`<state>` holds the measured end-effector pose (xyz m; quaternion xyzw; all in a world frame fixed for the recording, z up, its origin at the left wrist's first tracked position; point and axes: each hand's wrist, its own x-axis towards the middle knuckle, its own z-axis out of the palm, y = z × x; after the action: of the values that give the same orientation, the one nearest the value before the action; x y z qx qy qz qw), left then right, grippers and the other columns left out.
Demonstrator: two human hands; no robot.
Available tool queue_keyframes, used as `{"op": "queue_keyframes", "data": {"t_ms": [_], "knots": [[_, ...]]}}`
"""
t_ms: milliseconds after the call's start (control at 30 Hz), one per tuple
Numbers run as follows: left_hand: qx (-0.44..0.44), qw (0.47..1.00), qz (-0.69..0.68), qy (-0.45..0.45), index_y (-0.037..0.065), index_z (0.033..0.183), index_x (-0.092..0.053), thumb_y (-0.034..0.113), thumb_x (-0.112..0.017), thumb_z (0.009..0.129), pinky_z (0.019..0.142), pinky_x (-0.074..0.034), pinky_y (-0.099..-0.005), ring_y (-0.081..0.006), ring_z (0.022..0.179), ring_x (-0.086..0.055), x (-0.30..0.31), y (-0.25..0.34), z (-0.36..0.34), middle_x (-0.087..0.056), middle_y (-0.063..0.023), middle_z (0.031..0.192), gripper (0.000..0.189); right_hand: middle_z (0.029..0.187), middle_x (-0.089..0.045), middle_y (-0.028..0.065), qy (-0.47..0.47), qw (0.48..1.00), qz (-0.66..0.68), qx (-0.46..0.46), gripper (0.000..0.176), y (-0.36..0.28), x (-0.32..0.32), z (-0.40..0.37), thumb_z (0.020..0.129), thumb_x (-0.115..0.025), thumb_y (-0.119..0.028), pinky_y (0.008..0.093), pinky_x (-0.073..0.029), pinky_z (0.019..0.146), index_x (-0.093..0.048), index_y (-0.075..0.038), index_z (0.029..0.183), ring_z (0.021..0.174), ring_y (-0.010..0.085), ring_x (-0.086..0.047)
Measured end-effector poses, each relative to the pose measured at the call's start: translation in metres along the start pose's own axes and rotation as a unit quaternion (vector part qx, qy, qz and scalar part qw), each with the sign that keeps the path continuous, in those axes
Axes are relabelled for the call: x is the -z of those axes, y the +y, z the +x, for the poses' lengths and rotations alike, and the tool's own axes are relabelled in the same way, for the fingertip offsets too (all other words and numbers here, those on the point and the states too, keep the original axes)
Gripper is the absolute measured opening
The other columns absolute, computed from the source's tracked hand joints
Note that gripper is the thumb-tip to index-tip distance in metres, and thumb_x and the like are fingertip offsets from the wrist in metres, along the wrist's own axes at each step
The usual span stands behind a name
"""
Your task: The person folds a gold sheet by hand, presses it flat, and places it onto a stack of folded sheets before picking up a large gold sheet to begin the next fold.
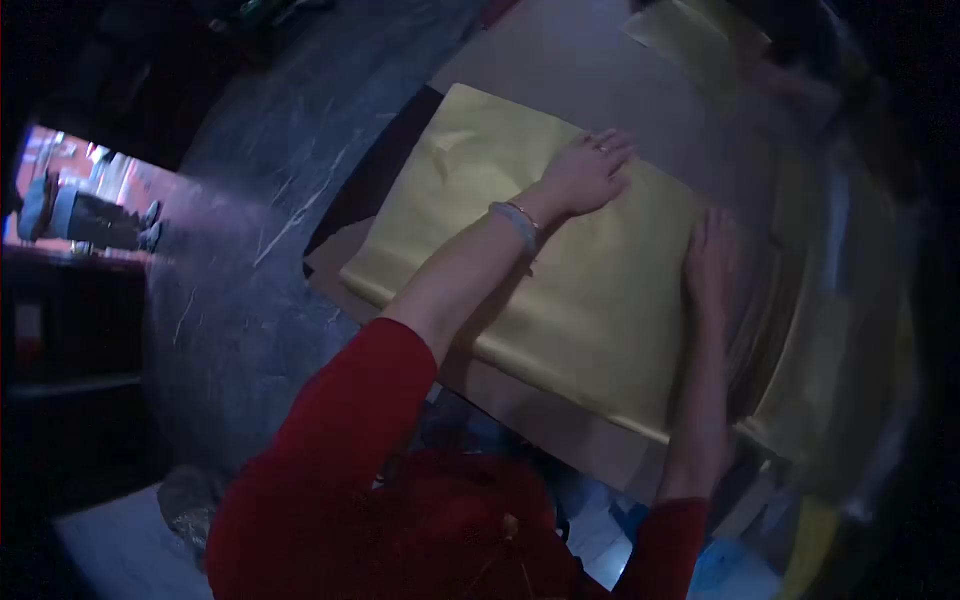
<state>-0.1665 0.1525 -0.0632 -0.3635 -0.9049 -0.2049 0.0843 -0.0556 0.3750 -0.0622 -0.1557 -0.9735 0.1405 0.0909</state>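
A gold sheet (600, 290), shiny and slightly wrinkled, lies over brown board (570, 410). Palm down, my left hand (590, 175) rests near the sheet's far edge, its fingers stretched out, with a ring on one finger and bracelets at the wrist. My right hand (712, 260) is at the sheet's right edge, fingers extended and pointing away from me. Neither hand is wrapped around anything. The near edge of the gold sheet looks folded or curled over.
A dark grey veined surface (290, 200) extends to the left. More gold material (700, 40) lies at the far right, and stacked sheets (780, 330) stand beside my right arm. Through a bright opening at far left, a person (95, 220) shows, turned sideways in the picture.
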Motion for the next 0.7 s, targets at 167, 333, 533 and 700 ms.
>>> {"op": "queue_keyframes", "data": {"t_ms": [167,333,533,700], "knots": [[0.022,1.0,-0.005,-0.011,0.007,0.137,-0.04,0.04,-0.036,0.093,0.113,-0.02,-0.0397,-0.0235,0.136,-0.028,-0.003,0.004,-0.004,-0.034,-0.0087,0.146,0.055,0.152,-0.022,0.0081,-0.01,0.998,-0.054,0.005,0.05,0.011,-0.016,0.001,0.098,-0.029,-0.034,0.0472,-0.014,0.113,-0.031,-0.012,0.143,0.141,0.0243,-0.017],[0.02,1.0,0.009,0.0,0.007,0.136,-0.04,0.039,-0.037,0.093,0.113,-0.019,-0.0405,-0.0255,0.137,-0.027,-0.014,0.004,-0.001,-0.034,-0.0093,0.146,0.054,0.15,-0.026,0.0086,0.032,0.999,-0.034,0.021,0.048,0.016,-0.019,0.0,0.098,-0.03,-0.034,0.0476,-0.015,0.113,-0.034,-0.013,0.141,0.14,0.0244,-0.02],[0.016,0.999,-0.042,0.01,0.007,0.136,-0.04,0.039,-0.036,0.094,0.113,-0.02,-0.0409,-0.0272,0.136,-0.027,-0.011,0.002,-0.003,-0.035,-0.0112,0.145,0.053,0.15,-0.026,0.0083,0.031,0.999,-0.036,0.027,0.05,0.019,-0.022,0.006,0.098,-0.031,-0.036,0.0456,-0.014,0.113,-0.032,-0.013,0.142,0.14,0.0248,-0.02],[0.006,1.0,-0.019,0.016,0.007,0.135,-0.041,0.036,-0.036,0.095,0.111,-0.022,-0.0417,-0.0271,0.135,-0.029,-0.014,0.0,-0.002,-0.037,-0.0113,0.144,0.05,0.151,-0.025,0.0083,0.002,1.0,-0.021,0.001,0.051,0.009,-0.006,0.0,0.097,-0.033,-0.035,0.0459,-0.013,0.114,-0.031,-0.011,0.143,0.14,0.0257,-0.021]]}}
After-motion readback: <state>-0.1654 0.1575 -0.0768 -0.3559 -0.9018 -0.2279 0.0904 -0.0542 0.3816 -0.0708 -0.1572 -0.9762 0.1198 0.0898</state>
